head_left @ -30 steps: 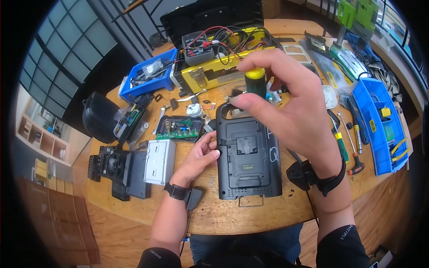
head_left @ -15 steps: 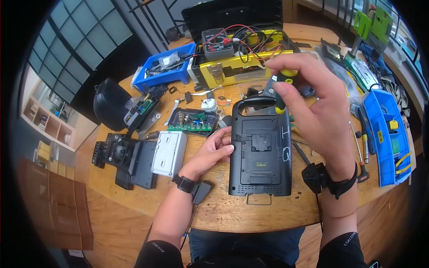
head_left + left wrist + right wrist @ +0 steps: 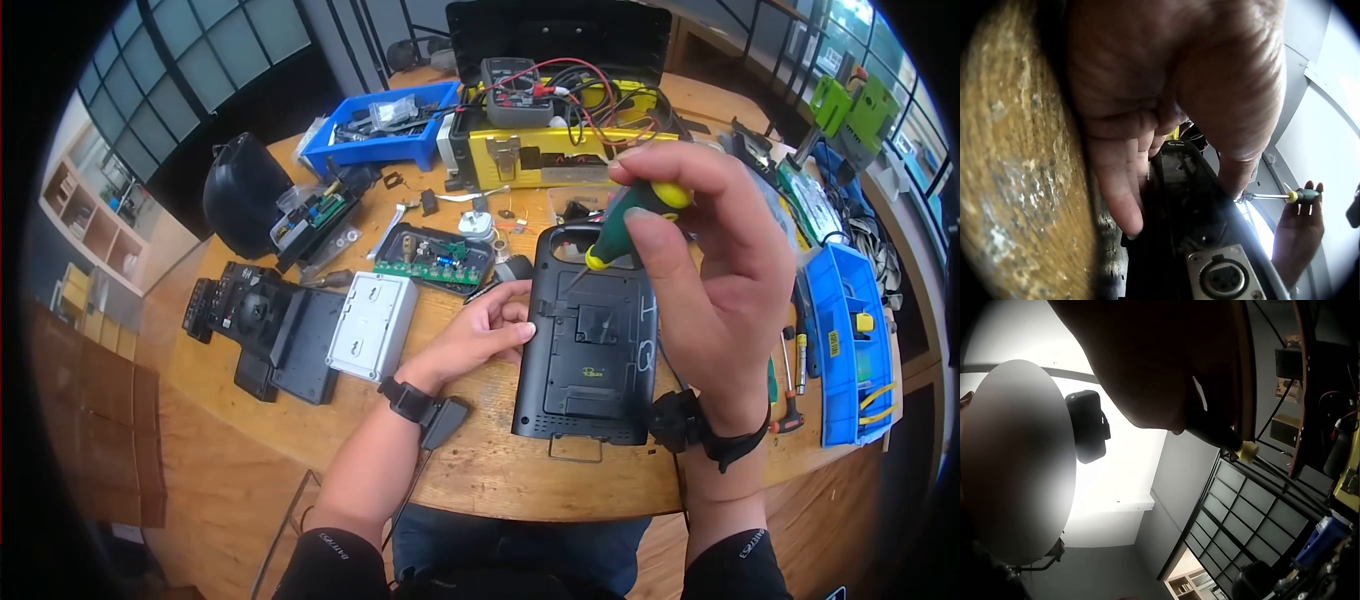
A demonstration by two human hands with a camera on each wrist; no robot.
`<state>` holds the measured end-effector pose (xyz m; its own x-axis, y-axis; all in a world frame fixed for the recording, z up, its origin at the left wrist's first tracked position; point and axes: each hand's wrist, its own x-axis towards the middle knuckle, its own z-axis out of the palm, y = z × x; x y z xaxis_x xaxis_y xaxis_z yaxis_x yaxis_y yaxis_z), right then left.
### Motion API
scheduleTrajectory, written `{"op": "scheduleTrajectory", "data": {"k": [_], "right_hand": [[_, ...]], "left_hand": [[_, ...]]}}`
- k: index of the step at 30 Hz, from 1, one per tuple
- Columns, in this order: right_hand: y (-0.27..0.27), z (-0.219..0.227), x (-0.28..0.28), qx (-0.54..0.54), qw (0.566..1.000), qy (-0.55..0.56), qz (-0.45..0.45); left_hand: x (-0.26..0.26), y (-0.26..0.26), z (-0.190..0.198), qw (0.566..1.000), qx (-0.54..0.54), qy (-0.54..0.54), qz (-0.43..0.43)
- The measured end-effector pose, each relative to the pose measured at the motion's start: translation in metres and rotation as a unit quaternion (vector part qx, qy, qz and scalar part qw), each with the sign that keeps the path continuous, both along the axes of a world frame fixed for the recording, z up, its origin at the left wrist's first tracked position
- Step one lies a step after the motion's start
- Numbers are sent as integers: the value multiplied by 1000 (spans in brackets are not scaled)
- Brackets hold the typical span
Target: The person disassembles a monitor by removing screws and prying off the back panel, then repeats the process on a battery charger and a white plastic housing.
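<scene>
The black device (image 3: 590, 340) lies on the wooden table with its handle end away from the body. My left hand (image 3: 480, 335) grips its left edge, thumb on top and fingers down the side; the left wrist view shows this beside a round metal connector (image 3: 1224, 277). In my right hand (image 3: 715, 265), thumb and fingers pinch a green and yellow screwdriver (image 3: 616, 232). Its shaft slants down to the left over the upper left part of the device. Whether the tip touches the surface, I cannot tell.
Left of the device are a white box (image 3: 372, 325), an opened case with a green circuit board (image 3: 430, 262) and black parts (image 3: 262, 325). A blue tray (image 3: 385, 150) and a yellow toolbox (image 3: 500, 170) with cables stand behind. At right is a blue bin (image 3: 850, 350) near hand tools.
The screwdriver has come down from above the handle and tilted, its tip moving toward the upper left of the device. My left hand keeps its hold on the left edge.
</scene>
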<state>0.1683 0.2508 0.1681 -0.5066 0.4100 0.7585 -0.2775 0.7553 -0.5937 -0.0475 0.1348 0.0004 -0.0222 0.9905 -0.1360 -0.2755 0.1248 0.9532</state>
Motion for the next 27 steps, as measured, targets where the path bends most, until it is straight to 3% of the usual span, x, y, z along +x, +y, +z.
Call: {"op": "scheduleTrajectory", "data": {"k": [2,9,11,27], "right_hand": [[4,-7,-2,85,996,0,17],[0,-7,-4,72,997,-25,18],[0,-4,-3,123,991,-42,-10],[2,-9,-8,98,995,-32,-11]], "left_hand": [[0,-1,3,1000,-4,12,1],[1,0,5,1000,-4,22,-3],[1,0,6,1000,-4,21,-4],[2,-1,9,1000,-8,27,-7]]}}
